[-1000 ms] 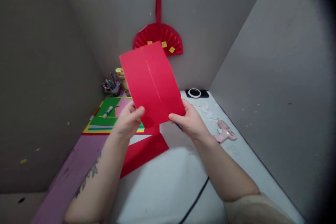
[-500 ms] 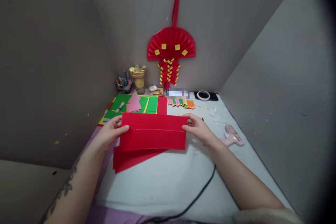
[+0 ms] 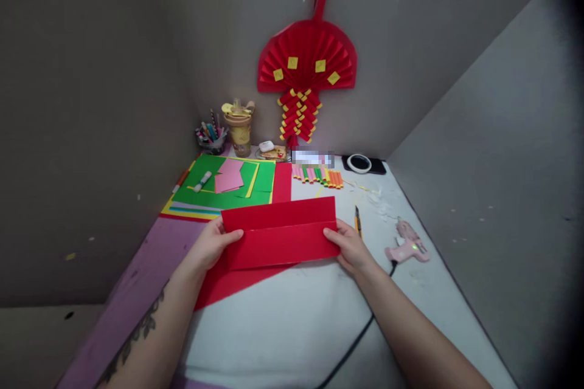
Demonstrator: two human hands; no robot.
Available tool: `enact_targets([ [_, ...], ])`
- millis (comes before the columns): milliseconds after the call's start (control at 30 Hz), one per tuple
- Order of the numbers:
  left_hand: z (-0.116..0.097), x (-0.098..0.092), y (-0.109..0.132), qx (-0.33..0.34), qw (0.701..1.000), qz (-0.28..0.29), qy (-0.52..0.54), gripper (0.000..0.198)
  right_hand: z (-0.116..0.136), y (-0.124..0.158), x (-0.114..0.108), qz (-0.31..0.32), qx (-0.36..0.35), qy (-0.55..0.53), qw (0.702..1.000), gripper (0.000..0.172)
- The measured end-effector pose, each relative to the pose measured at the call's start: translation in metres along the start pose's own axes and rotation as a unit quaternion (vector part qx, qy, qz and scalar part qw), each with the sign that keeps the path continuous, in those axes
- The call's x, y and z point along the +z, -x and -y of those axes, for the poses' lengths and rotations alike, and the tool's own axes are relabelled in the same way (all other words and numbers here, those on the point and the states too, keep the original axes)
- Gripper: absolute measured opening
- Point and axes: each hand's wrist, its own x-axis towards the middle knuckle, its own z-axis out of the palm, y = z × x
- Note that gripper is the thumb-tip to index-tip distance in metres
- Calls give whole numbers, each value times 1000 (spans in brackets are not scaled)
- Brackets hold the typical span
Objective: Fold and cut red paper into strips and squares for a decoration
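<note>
A creased sheet of red paper (image 3: pixel 283 243) is stretched between my two hands, with a fold line running across its width. At its left edge my left hand (image 3: pixel 214 246) pinches it, thumb on the front. The right edge is gripped by my right hand (image 3: pixel 349 246) in the same way, thumb in front and fingers behind. Beneath the held sheet, more red paper (image 3: pixel 228 292) lies on the white table covering, partly hidden. Just beyond my right hand is a yellow-and-black utility knife (image 3: pixel 358 222).
A pink glue gun (image 3: pixel 407 246) with a black cord (image 3: pixel 353 343) lies at right. Small rolled paper tubes (image 3: pixel 319 176), a phone (image 3: pixel 376 165) and green paper (image 3: pixel 223 194) lie farther back. A cup (image 3: pixel 239 130) and pen holder (image 3: pixel 212 138) stand near the wall, where a red paper fan (image 3: pixel 308 58) hangs.
Both hands, still holding the red paper, have shifted slightly right, and the paper is tilted with its right side higher. The view has moved, and the utility knife now shows more fully.
</note>
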Motion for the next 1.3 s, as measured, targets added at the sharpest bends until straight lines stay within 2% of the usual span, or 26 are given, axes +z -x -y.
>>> enact_targets([
  [167, 3, 0, -6, 8, 999, -38, -2, 44, -5, -5, -5, -12, 12, -3, 1000, 38],
  [333, 10, -4, -11, 32, 992, -113, -37, 21, -3, -1, -11, -54, 17, 19, 998, 39],
  [433, 13, -7, -11, 48, 993, -109, -25, 11, -2, 1, -14, -67, 24, 38, 997, 30],
  [600, 11, -5, -6, 26, 992, -118, -46, 33, -3, 1, -19, -78, -3, 53, 996, 28],
  [733, 8, 1, -2, 63, 995, -81, 15, 37, -7, 4, -17, -80, -11, 69, 994, 30],
  [800, 8, 3, -1, 70, 995, -72, 29, 46, -10, 7, -14, -81, -11, 72, 994, 30],
  [967, 14, 3, -1, 71, 994, -82, -14, 65, -15, 15, -10, -122, -46, 127, 983, 24],
  [1133, 12, 3, -2, 98, 991, -89, 6, 68, -12, 20, -7, -128, -51, 130, 982, 21],
  [1300, 7, 3, -3, 95, 988, -114, 40, 57, -13, 21, -4, -133, -57, 133, 981, 19],
])
